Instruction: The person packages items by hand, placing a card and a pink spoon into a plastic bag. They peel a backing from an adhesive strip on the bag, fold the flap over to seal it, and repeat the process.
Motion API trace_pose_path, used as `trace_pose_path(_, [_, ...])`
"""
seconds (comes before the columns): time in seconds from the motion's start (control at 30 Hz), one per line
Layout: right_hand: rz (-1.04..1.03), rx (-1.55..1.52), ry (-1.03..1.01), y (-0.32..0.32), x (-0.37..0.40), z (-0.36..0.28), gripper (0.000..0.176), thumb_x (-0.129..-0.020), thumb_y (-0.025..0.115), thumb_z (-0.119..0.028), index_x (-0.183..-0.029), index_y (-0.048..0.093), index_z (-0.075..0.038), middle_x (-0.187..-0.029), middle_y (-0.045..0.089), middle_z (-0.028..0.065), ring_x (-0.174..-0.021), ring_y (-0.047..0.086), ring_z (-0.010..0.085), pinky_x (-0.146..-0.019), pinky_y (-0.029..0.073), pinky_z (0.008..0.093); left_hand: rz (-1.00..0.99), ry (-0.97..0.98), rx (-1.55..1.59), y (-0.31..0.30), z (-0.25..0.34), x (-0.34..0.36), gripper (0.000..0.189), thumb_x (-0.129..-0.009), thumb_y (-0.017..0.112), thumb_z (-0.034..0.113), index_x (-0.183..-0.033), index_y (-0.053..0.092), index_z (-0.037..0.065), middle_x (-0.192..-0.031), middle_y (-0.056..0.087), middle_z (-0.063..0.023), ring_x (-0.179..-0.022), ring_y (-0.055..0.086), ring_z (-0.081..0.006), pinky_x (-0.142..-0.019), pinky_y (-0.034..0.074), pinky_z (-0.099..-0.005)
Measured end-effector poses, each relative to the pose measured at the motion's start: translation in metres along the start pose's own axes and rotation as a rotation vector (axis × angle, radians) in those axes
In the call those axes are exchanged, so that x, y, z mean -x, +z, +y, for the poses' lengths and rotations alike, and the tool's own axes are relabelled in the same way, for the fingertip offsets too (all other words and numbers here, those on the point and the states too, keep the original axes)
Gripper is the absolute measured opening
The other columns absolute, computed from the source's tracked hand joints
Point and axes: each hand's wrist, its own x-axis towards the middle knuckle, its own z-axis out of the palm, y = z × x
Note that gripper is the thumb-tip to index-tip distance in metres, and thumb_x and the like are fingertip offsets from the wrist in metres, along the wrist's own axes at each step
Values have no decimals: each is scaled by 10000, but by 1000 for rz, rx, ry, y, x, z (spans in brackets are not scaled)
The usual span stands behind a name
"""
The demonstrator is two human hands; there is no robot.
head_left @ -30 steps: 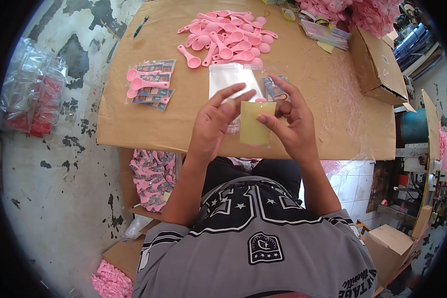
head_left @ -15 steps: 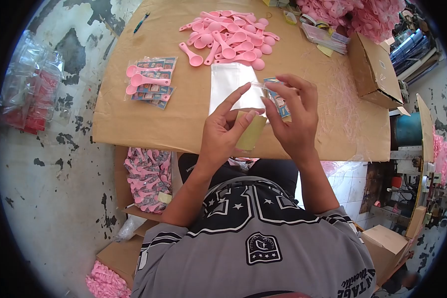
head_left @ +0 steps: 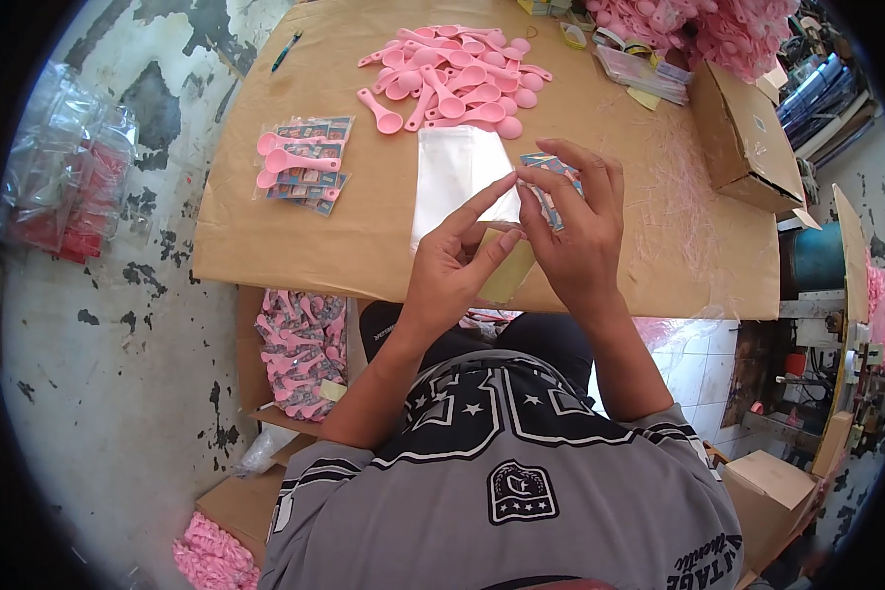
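a: centre of frame: our left hand (head_left: 452, 270) pinches a yellow slip (head_left: 510, 280) between thumb and fingers, forefinger stretched up to touch the right forefinger.
b: our right hand (head_left: 578, 241), just beside it, is closed at the fingertips on a printed card (head_left: 541, 163). whether thin film sits in that pinch too, we cannot tell.
a: both pieces hang above the cardboard tabletop (head_left: 364, 246), near its lower edge, over the stack of clear bags (head_left: 457, 167).
b: loose pink spoons (head_left: 457, 74) top centre, filled packets (head_left: 300, 162) upper left.
a: to do this well, we judge, we should keep both pinches light and out at the edges, so slip and card stay flat and square to each other.
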Motion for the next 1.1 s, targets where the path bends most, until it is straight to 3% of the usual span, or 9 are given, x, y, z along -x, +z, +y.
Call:
trace_pose_path(0.33, [72, -39, -33, -6, 1, 12, 225, -750, 777, -17, -960, 737, -87, -1135, 705, 40, -1041, 607, 279, -851, 482, 398, -85, -47, -23, 7, 10, 6, 586, -1043, 641, 55, -1590, 433, 67, -1036, 771, -96, -965, 662, -60, -847, 500, -221])
trace_pose_path(0.53, [14, -58, -57, -11, -6, 15, 255, -743, 777, -17, -981, 711, -80, -1098, 703, 60, -1036, 616, 283, -877, 477, 425, -111, -49, -55, 4, 12, 6, 590, -1045, 639, 64, -1590, 416, 50, -1065, 777, -136, -1019, 692, -95, -885, 520, -241])
trace_pose_path(0.6, [41, -55, -42, -12, -9, 18, 251, -758, 764, -4, -991, 706, -74, -1085, 703, 78, -1029, 631, 292, -891, 486, 418, -113, -42, -87, 0, 7, 6, 585, -1042, 634, 60, -1589, 427, 65, -1040, 784, -127, -991, 689, -66, -869, 510, -233])
trace_pose_path(0.73, [130, -64, 73, -35, -26, 34, 187, -831, 733, 11, -1005, 692, -47, -1062, 705, 106, -1024, 667, 275, -944, 509, 390, -41, -77, -29, -4, 11, 6, 543, -1048, 640, 93, -1550, 449, 12, -1120, 772, -176, -1030, 710, -111, -890, 543, -256])
trace_pose_path(0.8, [216, -481, 245, -55, -34, 47, 129, -898, 703, -6, -1024, 680, -18, -1088, 715, 114, -1050, 683, 242, -978, 519, 371, 18, -73, 26, -8, 10, 4, 536, -1047, 648, 105, -1527, 451, -31, -1184, 754, -220, -1057, 723, -160, -923, 566, -286])
trace_pose_path(0.87, [194, -652, 343, -91, -43, 53, 124, -944, 676, -48, -1060, 674, -5, -1121, 721, 125, -1088, 677, 217, -1016, 512, 380, 70, -69, 49, -12, 6, 3, 478, -1045, 653, 114, -1471, 500, -38, -1200, 746, -229, -1067, 730, -180, -899, 585, -286])
trace_pose_path(0.97, [-160, -1127, 193, -133, -45, 93, 192, -950, 634, -47, -1135, 674, -12, -1221, 709, 190, -1128, 684, 287, -1026, 509, 397, 127, -98, 88, -19, 6, 2, 405, -1044, 655, 116, -1404, 554, -40, -1208, 742, -225, -1061, 731, -179, -872, 596, -283])
trace_pose_path(1.07, [-286, 333, 466, -127, -44, 142, 285, -941, 600, -35, -1217, 671, -46, -1334, 662, 217, -1186, 662, 343, -1053, 501, 389, 165, -81, 116, -20, 5, 0, 326, -1043, 656, 116, -1327, 610, -38, -1219, 737, -199, -1071, 726, -178, -864, 601, -288])
trace_pose_path(1.1, [-181, 353, 434, -125, -40, 141, 321, -925, 589, -11, -1231, 674, -55, -1350, 656, 203, -1194, 659, 340, -1041, 505, 386, 169, -62, 115, -21, 1, 0, 307, -1042, 657, 113, -1308, 622, -37, -1229, 731, -191, -1081, 722, -177, -877, 599, -295])
